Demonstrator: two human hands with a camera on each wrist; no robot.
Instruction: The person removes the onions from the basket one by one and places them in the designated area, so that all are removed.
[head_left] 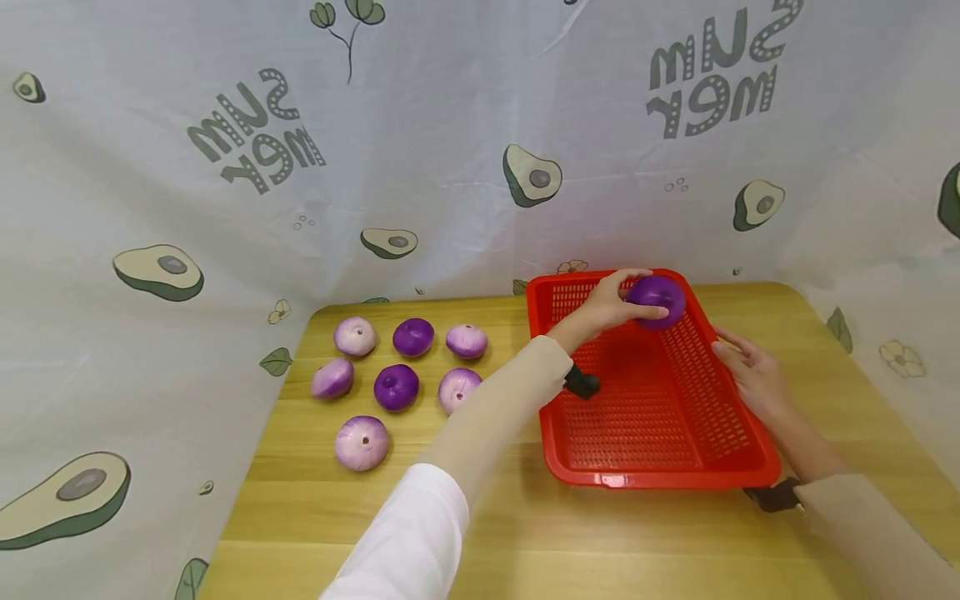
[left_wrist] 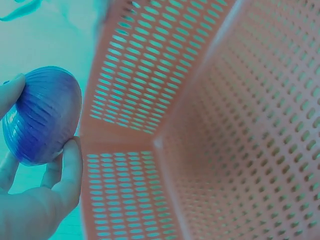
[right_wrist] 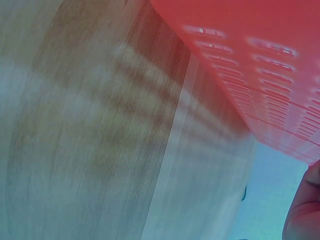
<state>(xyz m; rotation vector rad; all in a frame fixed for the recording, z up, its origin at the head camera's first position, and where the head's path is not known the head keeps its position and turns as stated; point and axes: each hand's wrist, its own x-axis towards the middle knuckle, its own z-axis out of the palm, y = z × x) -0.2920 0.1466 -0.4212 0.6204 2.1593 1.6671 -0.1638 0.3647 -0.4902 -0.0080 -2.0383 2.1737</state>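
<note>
My left hand (head_left: 611, 302) grips a purple onion (head_left: 657, 302) between thumb and fingers, over the far right corner of a red plastic basket (head_left: 622, 481). In the left wrist view, the onion (left_wrist: 46, 115) is beside the basket's slotted wall (left_wrist: 120, 135). My right hand (head_left: 753, 375) holds the basket's right rim; in the right wrist view only part of that hand (right_wrist: 304, 212) shows at the lower right. The part of the basket floor in sight holds nothing, and my left forearm covers some of its left side.
Several onions lie on the wooden table (head_left: 300, 500) to the left, among them a dark purple onion (head_left: 396, 387) and a pale onion (head_left: 362, 443). My left sleeve partly covers another pale onion (head_left: 456, 388). A printed cloth (head_left: 450, 150) hangs behind the table.
</note>
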